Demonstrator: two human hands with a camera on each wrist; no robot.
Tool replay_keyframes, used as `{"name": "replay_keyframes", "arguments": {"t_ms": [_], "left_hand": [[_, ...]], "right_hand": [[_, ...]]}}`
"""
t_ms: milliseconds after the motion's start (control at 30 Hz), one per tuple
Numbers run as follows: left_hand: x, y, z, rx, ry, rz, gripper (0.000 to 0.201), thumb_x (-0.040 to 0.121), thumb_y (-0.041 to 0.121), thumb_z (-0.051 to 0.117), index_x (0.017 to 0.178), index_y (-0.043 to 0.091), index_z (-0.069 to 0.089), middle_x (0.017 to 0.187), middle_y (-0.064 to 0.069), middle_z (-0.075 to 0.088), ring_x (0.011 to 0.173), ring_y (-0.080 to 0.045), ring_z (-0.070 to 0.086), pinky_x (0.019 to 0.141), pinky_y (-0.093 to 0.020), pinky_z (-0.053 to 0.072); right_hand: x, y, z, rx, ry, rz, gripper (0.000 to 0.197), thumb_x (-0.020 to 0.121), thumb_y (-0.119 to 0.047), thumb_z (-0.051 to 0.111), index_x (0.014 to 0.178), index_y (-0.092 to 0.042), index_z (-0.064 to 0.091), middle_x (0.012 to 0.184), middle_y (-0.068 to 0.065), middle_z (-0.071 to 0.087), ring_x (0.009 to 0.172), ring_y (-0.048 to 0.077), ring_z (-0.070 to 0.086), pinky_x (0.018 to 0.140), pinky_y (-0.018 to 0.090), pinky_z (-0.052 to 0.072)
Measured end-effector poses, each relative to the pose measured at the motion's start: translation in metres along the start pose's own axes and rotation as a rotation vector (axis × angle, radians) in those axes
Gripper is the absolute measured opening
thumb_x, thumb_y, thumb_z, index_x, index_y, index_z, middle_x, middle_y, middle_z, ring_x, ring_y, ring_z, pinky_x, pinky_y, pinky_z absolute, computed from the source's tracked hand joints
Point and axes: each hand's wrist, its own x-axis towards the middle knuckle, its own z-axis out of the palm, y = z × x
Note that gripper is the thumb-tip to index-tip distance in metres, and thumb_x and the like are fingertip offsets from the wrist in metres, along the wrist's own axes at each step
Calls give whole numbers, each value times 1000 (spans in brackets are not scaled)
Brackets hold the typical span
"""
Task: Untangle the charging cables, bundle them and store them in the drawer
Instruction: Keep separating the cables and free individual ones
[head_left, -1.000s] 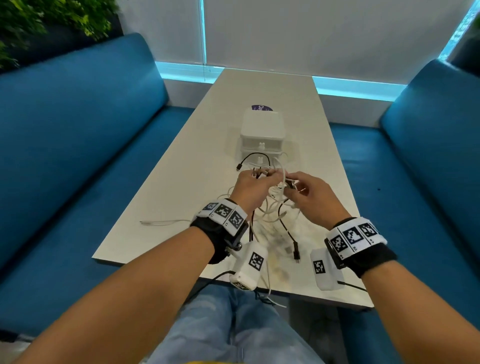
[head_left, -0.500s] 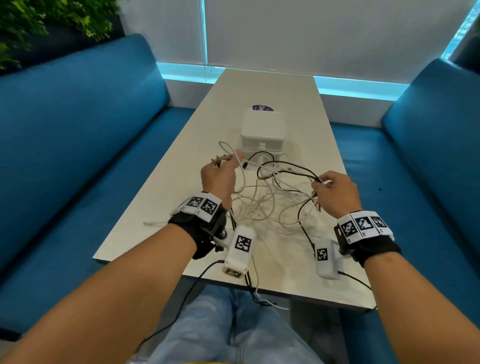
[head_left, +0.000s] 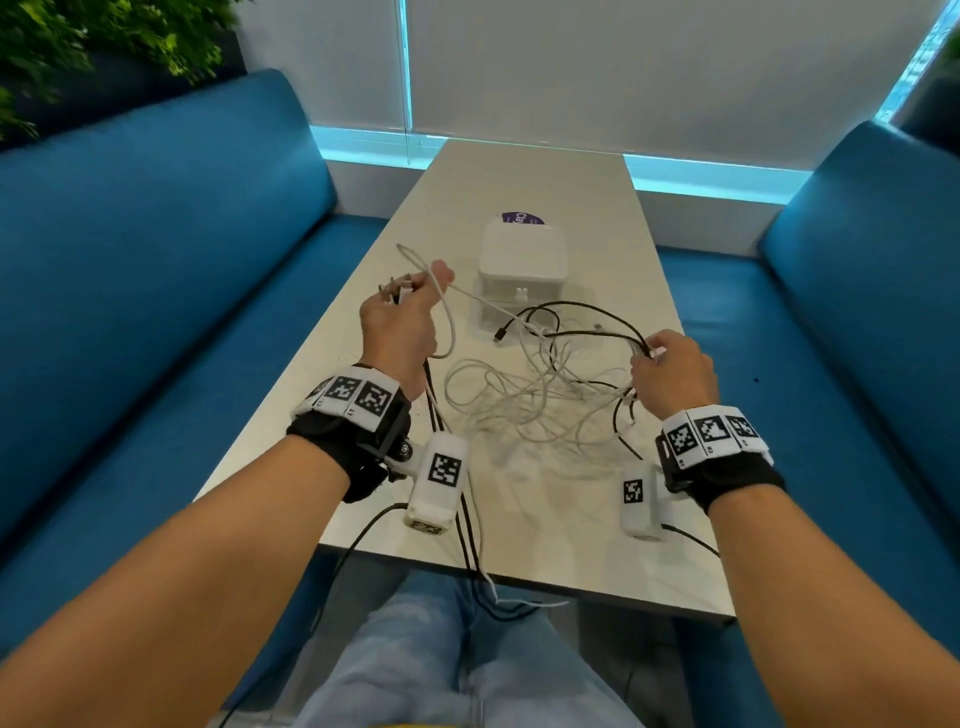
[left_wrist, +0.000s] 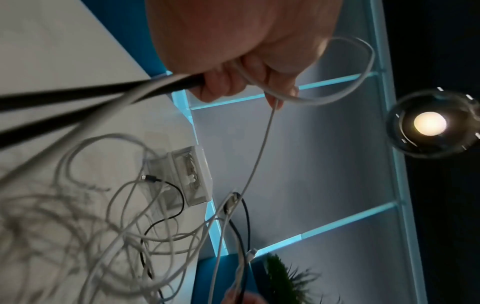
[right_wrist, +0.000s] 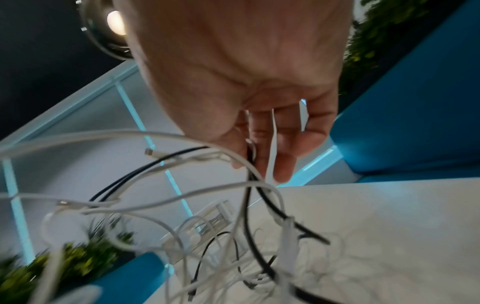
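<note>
A tangle of white and black charging cables (head_left: 535, 400) lies spread on the white table (head_left: 524, 176) between my hands. My left hand (head_left: 402, 317) is raised over the table's left side and grips several cable ends, with a white cable (left_wrist: 345, 90) looping out past its thumb. My right hand (head_left: 670, 369) holds black and white cable strands (right_wrist: 249, 164) at the right of the tangle. A small white drawer box (head_left: 521, 265) stands beyond the cables, its drawers (left_wrist: 192, 174) facing me; a black plug (head_left: 501, 333) lies at its foot.
Blue sofas (head_left: 156, 270) flank the table on both sides. A purple sticker (head_left: 522, 218) lies behind the box. Some cables (head_left: 475, 561) hang over the table's near edge toward my lap. Plants (head_left: 78, 36) stand at the far left.
My hands have drawn apart from the middle, left hand up and to the left, right hand to the right. The cable tangle has been pulled wider and looser between them.
</note>
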Motion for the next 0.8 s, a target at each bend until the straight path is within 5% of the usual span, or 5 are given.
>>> {"name": "replay_keyframes", "arguments": {"t_ms": [133, 267, 400, 600, 800], "left_hand": [[-22, 4, 17, 160, -181, 42, 8, 86, 13, 70, 83, 7, 65, 77, 1, 66, 34, 2, 40, 39, -10, 31], [-36, -7, 27, 215, -285, 90, 15, 85, 6, 70, 93, -6, 64, 65, -3, 52, 34, 1, 39, 41, -6, 31], [-42, -9, 19, 211, -403, 89, 18, 87, 6, 68, 100, -4, 61, 82, -13, 49, 37, 2, 43, 51, 2, 30], [-31, -14, -7, 449, -746, 43, 36, 64, 28, 82, 75, -3, 67, 80, 0, 72, 70, -23, 50, 62, -26, 40], [-38, -31, -13, 593, -1017, 38, 11, 76, -5, 74, 85, 1, 74, 81, 3, 75, 82, -9, 70, 79, -21, 52]], "right_hand": [[-24, -25, 2, -147, -88, -269, 69, 79, -27, 75, 138, -31, 39, 133, 10, 40, 121, 28, 42, 104, 44, 36], [-53, -46, 16, 19, -169, -501, 40, 79, -26, 76, 116, -27, 62, 97, -1, 57, 91, 15, 54, 86, 32, 45], [-53, -36, 32, 49, -173, -472, 5, 85, -25, 68, 88, -21, 69, 77, -5, 67, 77, 15, 61, 72, 29, 47], [-39, -20, 27, 295, -287, -311, 13, 87, -8, 62, 85, -20, 66, 84, -1, 70, 72, 18, 66, 67, 29, 51], [-42, -23, 28, 555, -461, 28, 11, 91, -12, 63, 94, -14, 53, 80, 8, 69, 59, 18, 65, 53, 26, 49]]}}
